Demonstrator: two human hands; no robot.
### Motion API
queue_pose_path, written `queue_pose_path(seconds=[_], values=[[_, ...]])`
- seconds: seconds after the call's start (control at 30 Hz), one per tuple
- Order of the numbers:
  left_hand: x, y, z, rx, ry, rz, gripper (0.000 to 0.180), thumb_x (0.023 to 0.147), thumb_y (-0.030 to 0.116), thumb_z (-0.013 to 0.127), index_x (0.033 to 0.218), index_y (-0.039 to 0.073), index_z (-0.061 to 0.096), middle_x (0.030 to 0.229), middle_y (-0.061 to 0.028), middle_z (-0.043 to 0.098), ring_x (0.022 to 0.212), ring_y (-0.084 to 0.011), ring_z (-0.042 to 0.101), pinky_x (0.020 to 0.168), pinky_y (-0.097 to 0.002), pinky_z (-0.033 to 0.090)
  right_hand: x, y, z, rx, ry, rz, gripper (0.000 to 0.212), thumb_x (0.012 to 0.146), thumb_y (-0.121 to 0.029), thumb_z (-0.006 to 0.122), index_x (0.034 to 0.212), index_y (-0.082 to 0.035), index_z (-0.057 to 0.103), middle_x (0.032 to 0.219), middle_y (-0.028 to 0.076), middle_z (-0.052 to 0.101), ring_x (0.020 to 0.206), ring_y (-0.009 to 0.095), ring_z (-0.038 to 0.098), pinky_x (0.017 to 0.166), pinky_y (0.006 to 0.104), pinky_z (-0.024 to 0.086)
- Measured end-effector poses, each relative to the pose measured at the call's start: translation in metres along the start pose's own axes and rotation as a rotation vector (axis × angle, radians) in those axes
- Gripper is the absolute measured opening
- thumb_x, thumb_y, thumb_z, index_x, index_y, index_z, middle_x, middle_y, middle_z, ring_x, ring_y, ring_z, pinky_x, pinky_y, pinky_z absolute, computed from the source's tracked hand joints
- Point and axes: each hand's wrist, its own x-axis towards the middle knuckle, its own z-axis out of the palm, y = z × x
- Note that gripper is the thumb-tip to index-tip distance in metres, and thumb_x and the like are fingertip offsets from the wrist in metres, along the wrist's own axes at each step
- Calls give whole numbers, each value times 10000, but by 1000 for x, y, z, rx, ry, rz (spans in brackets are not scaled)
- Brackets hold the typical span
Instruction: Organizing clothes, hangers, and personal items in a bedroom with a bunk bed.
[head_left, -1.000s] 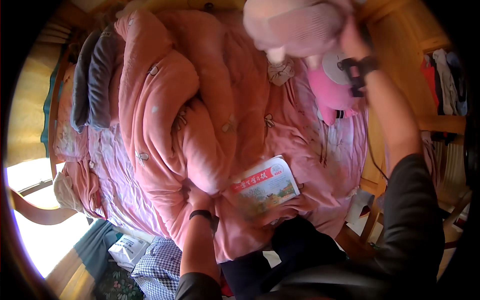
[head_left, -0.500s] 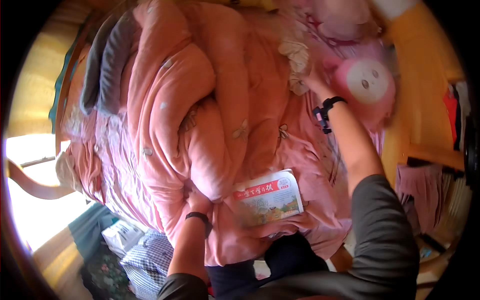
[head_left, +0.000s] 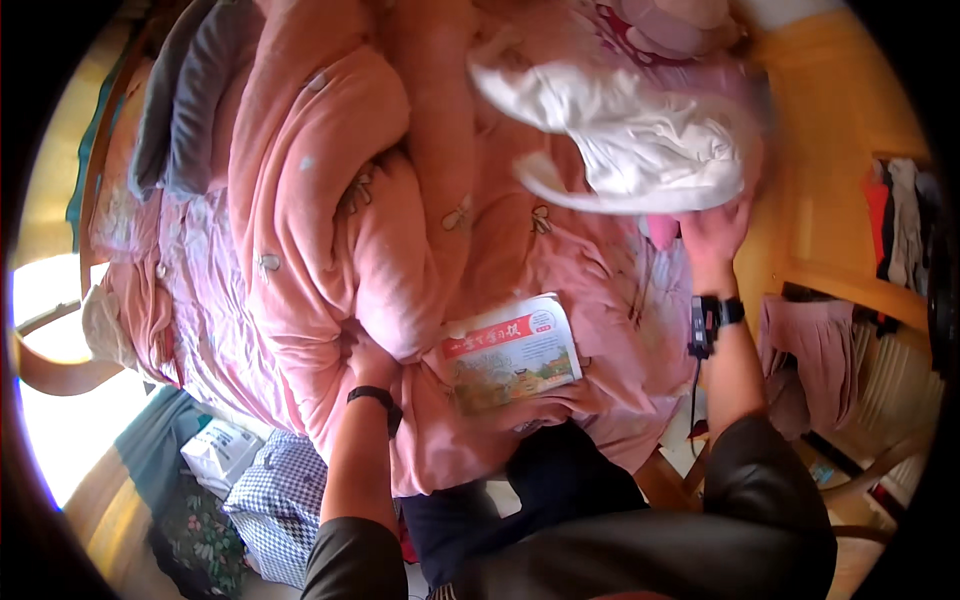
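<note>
A white cloth, likely a garment (head_left: 640, 140), is spread in the air over the right side of the bed, blurred by motion. My right hand (head_left: 716, 236) is closed on its right end, and some fingers are hidden by the fabric. Across the bed lies a thick pink quilt (head_left: 320, 190) with small bow-like patches. My left hand (head_left: 370, 358) is at the quilt's near folds, its fingers sunk in the fabric and closed on it. A printed paper or magazine (head_left: 515, 355) with a red band lies on the quilt between my arms.
Grey folded fabric (head_left: 205, 100) lies at the far left of the bed. A pink plush (head_left: 680, 25) sits at the far right, beside a wooden cabinet (head_left: 830, 150). Pink clothing (head_left: 815, 350) hangs at right. A checkered bag (head_left: 280, 505) and a white package (head_left: 222, 455) stand on the left.
My right hand has lifted the white cloth off the bed and moved right and nearer; the cloth now hides the round pink plush. My left hand stays at the quilt. The whole view has shifted slightly.
</note>
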Motion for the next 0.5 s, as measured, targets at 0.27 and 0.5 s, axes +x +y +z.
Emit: queue_pose_path(seconds=[0.27, 0.5], values=[[8, 14, 18, 291, 108, 39, 992, 855, 646, 715, 1576, 67, 356, 1535, -245, 445, 1304, -418, 568, 1036, -524, 508, -156, 38, -23, -955, 845, 271, 297, 971, -202, 643, 1229, -67, 702, 1040, 29, 735, 920, 173, 683, 783, 350, 541], [22, -24, 28, 176, 183, 91, 1283, 732, 745, 762, 1621, 32, 172, 1629, -241, 313, 1449, -423, 411, 1153, -530, 399, -415, 13, -90, -1610, 739, 1206, 357, 987, -141, 570, 1319, -17, 612, 1134, 120, 710, 1039, 233, 659, 829, 374, 540]])
